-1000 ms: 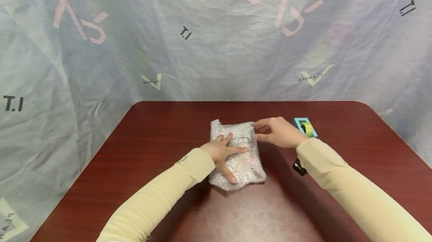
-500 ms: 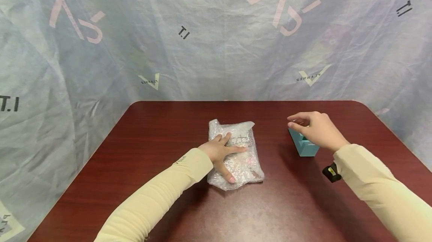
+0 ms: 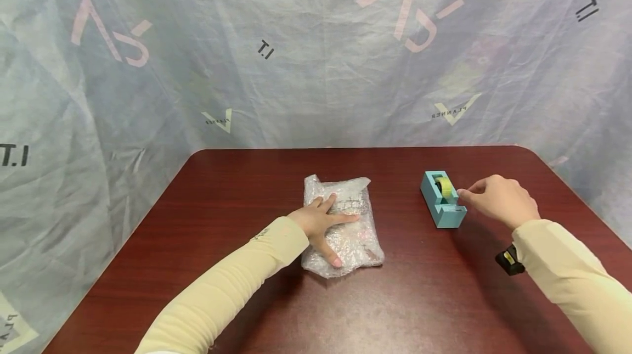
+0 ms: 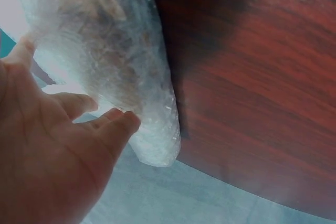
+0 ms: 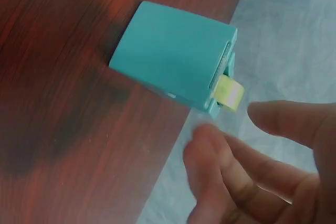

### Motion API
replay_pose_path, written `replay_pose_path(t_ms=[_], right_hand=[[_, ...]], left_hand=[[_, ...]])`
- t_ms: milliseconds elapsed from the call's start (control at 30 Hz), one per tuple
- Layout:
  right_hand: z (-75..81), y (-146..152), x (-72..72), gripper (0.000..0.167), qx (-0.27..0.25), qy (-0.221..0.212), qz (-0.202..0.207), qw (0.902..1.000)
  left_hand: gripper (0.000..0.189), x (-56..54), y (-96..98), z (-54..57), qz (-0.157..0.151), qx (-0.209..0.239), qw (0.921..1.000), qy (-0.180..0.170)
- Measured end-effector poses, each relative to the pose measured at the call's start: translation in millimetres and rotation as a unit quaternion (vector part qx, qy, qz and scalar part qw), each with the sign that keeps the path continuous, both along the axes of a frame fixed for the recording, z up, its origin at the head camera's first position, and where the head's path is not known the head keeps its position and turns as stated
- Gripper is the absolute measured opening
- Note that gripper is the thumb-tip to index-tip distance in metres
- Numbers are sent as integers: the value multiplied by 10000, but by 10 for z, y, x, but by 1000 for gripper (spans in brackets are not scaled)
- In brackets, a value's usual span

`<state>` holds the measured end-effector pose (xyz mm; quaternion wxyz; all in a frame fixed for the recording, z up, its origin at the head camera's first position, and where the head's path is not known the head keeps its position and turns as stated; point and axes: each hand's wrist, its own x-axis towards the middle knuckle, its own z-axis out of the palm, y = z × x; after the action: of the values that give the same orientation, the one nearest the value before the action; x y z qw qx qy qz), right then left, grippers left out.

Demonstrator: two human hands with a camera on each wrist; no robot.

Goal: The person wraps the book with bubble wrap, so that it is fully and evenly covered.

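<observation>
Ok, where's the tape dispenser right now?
Head view: the tape dispenser sits on the table right of the bubble-wrapped package, just left of the right hand.

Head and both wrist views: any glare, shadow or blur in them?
Head: glare on the near tabletop, shadow beside the right sleeve; left wrist: hazy, bubble-wrapped package washed out in patches; right wrist: the right hand has blurred fingertips, dark shadows left of the tape dispenser.

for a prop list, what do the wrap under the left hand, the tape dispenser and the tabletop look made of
Wrap: apparently plastic bubble wrap, from its shiny, dimpled, see-through surface.
Tape dispenser: likely molded plastic; smooth, low-gloss, evenly teal.
Tabletop: perhaps laminate or varnished wood; it shows reddish-brown grain and a glossy reflection.
</observation>
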<state>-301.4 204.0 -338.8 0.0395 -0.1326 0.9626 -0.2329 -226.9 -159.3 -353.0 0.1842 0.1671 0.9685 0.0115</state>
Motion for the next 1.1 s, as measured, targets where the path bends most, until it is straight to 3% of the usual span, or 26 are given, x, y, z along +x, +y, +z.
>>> replay_pose_path(t_ms=[167, 367, 600, 867, 1100], right_hand=[[-4, -18, 18, 62, -4, -624, 94, 9980], [-27, -73, 36, 64, -100, -762, -146, 9969], [-54, -128, 60, 51, -80, -626, -565, 9964], [-72, -202, 64, 33, -48, -13, -978, 9952], [-49, -241, 43, 23, 30, -91, -1140, 9934]], left_hand=[[105, -4, -26, -20, 38, 28, 10000, 5], [105, 5, -34, -27, 55, 15, 10000, -23], [106, -12, -33, -58, 140, 41, 9999, -60], [108, -18, -40, -60, 259, 78, 9996, -108], [106, -2, -22, -38, 203, 128, 9997, -111]])
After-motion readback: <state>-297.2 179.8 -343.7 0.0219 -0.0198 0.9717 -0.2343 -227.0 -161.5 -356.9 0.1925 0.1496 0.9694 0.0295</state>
